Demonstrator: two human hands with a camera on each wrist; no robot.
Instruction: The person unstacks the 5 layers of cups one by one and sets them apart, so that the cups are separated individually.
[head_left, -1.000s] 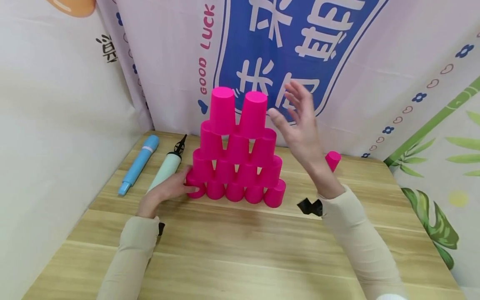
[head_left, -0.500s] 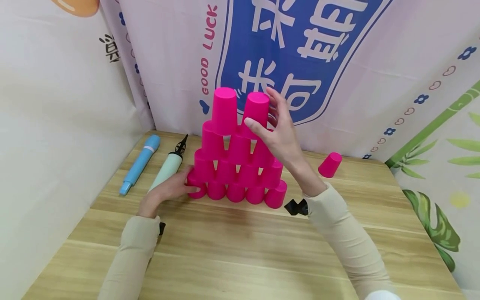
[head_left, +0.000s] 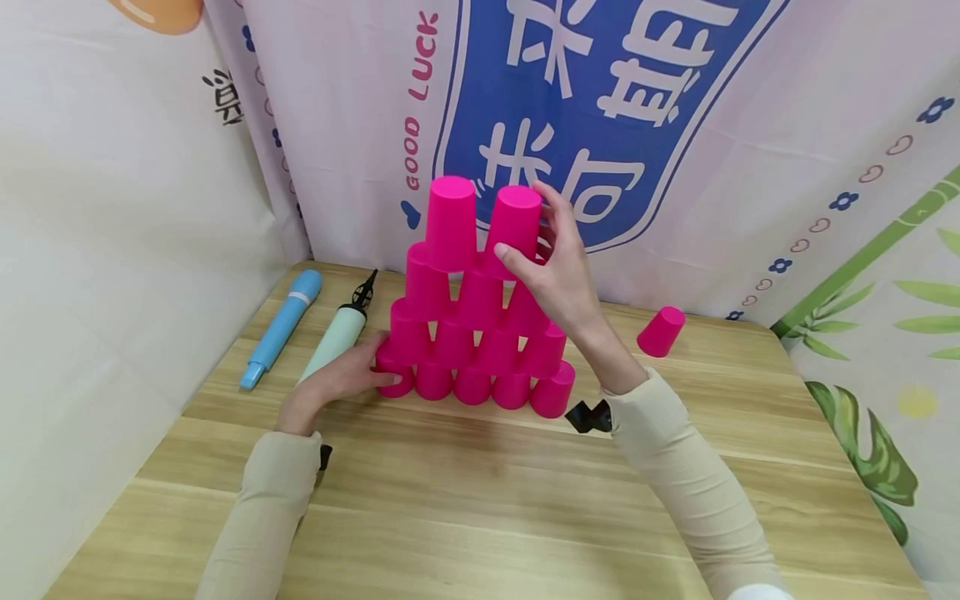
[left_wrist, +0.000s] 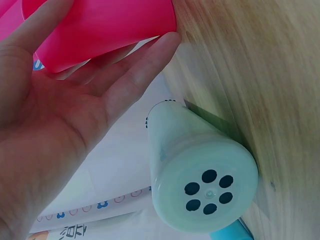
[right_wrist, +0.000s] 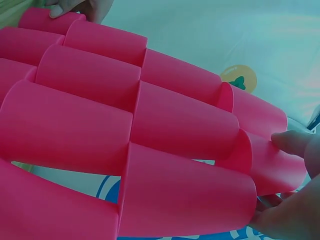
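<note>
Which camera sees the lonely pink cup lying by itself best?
The head view: the lone pink cup lies tipped on the table, right of the pyramid. Neither wrist view shows it, only pyramid cups.

Cup pyramid mid-counter, two pumps lying left of it, lone cup tipped to its right, banner behind, left hand at bottom-left cup, right hand on top-right cup.

Right hand now around top-right cup

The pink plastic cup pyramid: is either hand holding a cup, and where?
The right hand grips the right top pink plastic cup by its side wall; the left hand only touches the bottom-left cup.
</note>
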